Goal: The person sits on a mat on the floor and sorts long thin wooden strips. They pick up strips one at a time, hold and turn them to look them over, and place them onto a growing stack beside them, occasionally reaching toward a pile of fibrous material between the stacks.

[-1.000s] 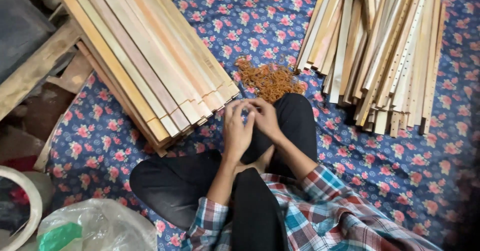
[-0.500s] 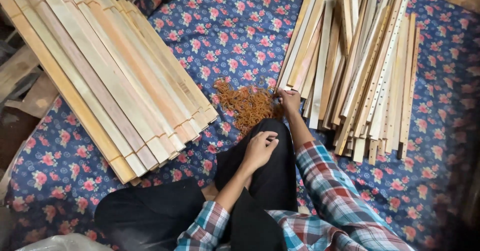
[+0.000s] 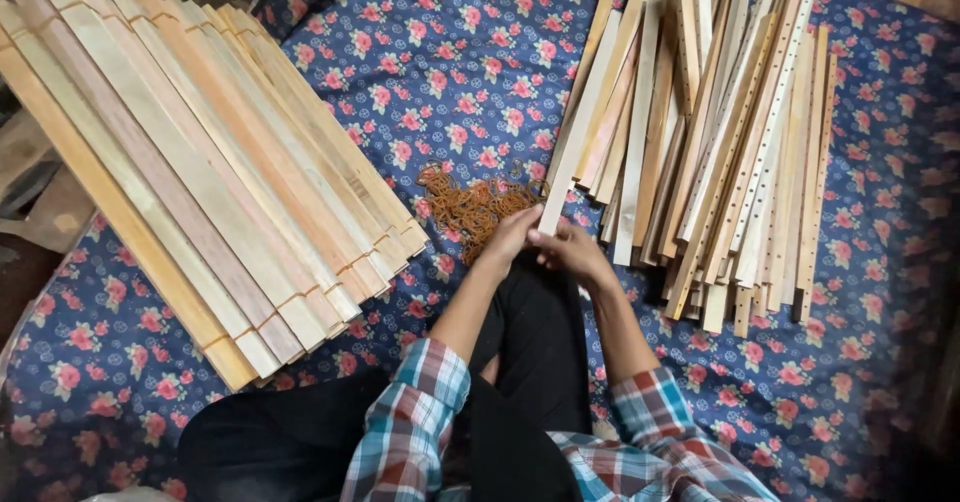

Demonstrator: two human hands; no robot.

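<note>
The lower end of a pale wooden slat (image 3: 590,122) is pinched between the left hand (image 3: 510,237) and right hand (image 3: 570,252) at frame centre. Rubber bands (image 3: 470,207) are heaped just beside; bundled slats (image 3: 200,162) are stacked at left, loose slats (image 3: 740,132) at right, on a floral cloth (image 3: 450,62).

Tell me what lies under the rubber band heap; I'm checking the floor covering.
The rubber band heap lies on the blue floral cloth. The left hand covers its near edge; the cloth beneath it is hidden.
</note>
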